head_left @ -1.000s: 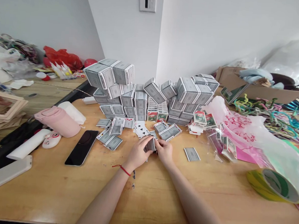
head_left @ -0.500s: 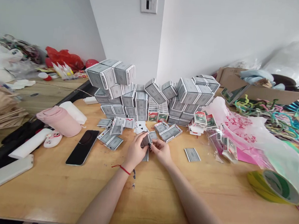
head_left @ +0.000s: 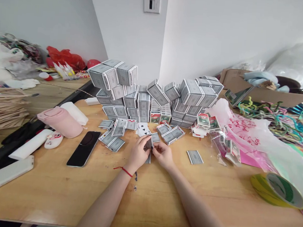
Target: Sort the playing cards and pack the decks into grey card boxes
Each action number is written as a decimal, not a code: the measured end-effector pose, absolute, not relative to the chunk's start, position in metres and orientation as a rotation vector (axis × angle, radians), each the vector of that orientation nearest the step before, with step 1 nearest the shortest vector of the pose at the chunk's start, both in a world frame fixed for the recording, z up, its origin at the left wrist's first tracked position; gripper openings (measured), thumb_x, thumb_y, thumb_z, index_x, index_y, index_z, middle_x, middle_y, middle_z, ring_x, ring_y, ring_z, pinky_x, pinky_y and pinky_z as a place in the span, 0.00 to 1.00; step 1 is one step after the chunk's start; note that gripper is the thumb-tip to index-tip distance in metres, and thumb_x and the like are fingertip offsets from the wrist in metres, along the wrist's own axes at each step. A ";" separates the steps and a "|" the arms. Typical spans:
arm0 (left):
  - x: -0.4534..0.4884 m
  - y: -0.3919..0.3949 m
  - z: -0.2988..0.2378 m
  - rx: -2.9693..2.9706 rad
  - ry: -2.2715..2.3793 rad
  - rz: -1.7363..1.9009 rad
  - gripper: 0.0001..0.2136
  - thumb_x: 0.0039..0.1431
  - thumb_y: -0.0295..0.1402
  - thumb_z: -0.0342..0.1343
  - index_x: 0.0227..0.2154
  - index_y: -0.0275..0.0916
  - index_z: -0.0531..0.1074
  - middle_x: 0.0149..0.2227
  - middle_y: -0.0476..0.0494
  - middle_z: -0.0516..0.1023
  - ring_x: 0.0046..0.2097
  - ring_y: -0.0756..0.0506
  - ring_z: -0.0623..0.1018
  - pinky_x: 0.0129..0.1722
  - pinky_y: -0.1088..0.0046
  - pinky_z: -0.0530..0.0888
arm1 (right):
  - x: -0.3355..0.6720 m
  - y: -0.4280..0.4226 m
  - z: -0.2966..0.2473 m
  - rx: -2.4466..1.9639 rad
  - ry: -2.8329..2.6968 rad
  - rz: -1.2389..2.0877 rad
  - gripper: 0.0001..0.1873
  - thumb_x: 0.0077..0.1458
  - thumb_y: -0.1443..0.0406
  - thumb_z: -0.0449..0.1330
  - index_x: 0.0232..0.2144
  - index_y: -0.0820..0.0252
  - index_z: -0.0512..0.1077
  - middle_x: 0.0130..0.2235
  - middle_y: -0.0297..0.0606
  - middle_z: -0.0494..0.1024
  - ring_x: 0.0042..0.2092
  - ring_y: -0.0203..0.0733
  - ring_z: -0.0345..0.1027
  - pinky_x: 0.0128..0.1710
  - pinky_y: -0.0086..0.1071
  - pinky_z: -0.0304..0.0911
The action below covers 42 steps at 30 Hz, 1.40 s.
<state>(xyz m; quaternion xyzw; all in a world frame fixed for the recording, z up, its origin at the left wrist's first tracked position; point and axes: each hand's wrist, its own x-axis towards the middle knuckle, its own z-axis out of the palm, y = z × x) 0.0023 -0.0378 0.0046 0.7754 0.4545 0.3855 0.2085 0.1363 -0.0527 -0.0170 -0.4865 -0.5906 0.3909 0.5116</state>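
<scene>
The left hand point(head_left: 138, 154), a red cord point(head_left: 123, 171) on its wrist, and the right hand point(head_left: 163, 155) both close on a small packet of grey-backed playing cards point(head_left: 148, 144), held between them just above the wooden bench point(head_left: 161, 210). A loose card point(head_left: 148, 158) shows just below. Light, stiff and probably slick, the cards look apt to slide apart, so the long edges seem the surest hold. Stacked card boxes point(head_left: 142, 101) stand beyond.

Looks like a home craft room: wooden surface point(head_left: 59, 197), wall switch plate point(head_left: 151, 4), cardboard box point(head_left: 278, 99), pipe cleaners point(head_left: 271, 117), plastic bag point(head_left: 245, 133), stacked playing-card decks point(head_left: 131, 100).
</scene>
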 end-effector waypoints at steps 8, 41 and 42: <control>0.009 -0.046 0.015 2.180 0.987 1.004 0.25 0.48 0.20 0.47 0.50 0.41 0.59 0.54 0.41 0.60 0.56 0.44 0.59 0.55 0.61 0.59 | 0.138 -0.047 -0.021 -1.331 -1.321 0.848 0.11 0.52 0.58 0.48 0.26 0.60 0.61 0.21 0.30 0.62 0.23 0.33 0.54 0.21 0.25 0.53; 0.019 -0.046 -0.001 1.807 1.453 1.170 0.10 0.59 0.35 0.38 0.31 0.38 0.63 0.26 0.46 0.72 0.27 0.49 0.72 0.26 0.75 0.66 | 0.120 -0.061 -0.014 -1.487 -1.502 0.603 0.24 0.56 0.55 0.41 0.13 0.60 0.56 0.14 0.31 0.59 0.17 0.30 0.49 0.18 0.26 0.43; 0.018 -0.046 -0.001 1.805 1.452 1.179 0.10 0.59 0.35 0.39 0.33 0.38 0.63 0.28 0.45 0.73 0.28 0.49 0.73 0.27 0.75 0.66 | 0.120 -0.061 -0.014 -1.499 -1.506 0.588 0.24 0.56 0.55 0.41 0.13 0.60 0.57 0.14 0.31 0.60 0.17 0.30 0.49 0.18 0.26 0.43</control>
